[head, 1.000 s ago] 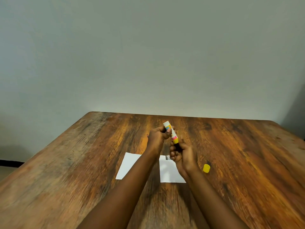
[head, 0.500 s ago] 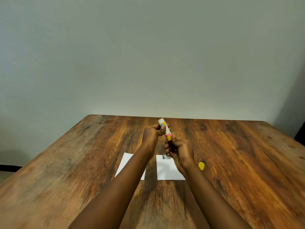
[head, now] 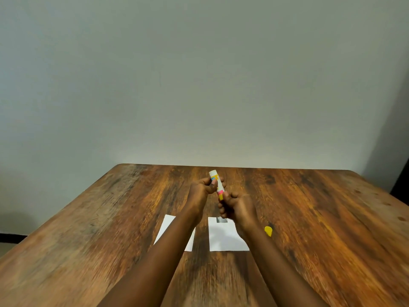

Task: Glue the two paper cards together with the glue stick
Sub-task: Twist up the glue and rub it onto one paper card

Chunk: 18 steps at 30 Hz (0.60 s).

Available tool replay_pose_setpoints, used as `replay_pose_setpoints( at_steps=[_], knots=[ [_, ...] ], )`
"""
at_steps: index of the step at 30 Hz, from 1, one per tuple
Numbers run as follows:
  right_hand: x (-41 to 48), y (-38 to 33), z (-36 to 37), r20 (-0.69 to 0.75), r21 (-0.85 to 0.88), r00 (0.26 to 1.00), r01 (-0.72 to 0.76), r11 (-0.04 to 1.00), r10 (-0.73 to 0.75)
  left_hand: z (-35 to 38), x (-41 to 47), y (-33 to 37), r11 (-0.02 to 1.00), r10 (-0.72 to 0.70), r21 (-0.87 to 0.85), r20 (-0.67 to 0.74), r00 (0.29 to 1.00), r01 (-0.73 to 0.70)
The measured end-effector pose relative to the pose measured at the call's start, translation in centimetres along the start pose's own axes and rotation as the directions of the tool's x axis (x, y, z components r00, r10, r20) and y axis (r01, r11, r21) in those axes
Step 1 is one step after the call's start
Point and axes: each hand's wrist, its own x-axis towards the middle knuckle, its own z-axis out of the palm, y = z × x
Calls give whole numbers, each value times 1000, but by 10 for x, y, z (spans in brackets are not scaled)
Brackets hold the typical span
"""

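Both my hands hold the glue stick in the air above the table, its open white tip pointing up and away. My left hand grips the upper part of the tube. My right hand is closed on its yellow lower end. Two white paper cards lie flat side by side under my forearms: the left card is partly hidden by my left arm, the right card by my right wrist. The yellow cap lies on the wood to the right of the right card.
The wooden table stretches wide on both sides and ends at a plain grey wall behind. A dark object shows at the far right edge.
The view has shifted a little. The glue stick and both hands have tilted slightly more upright and stay joined on the tube. Cards and cap have not moved on the table.
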Motion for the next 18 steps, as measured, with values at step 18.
replay_pose_setpoints(
  at_steps=[18],
  knots=[
    [-5,5,7,-76,-514,911,313,799,-406,-2,-3,1,996,69,74,-128,989,-60]
  ],
)
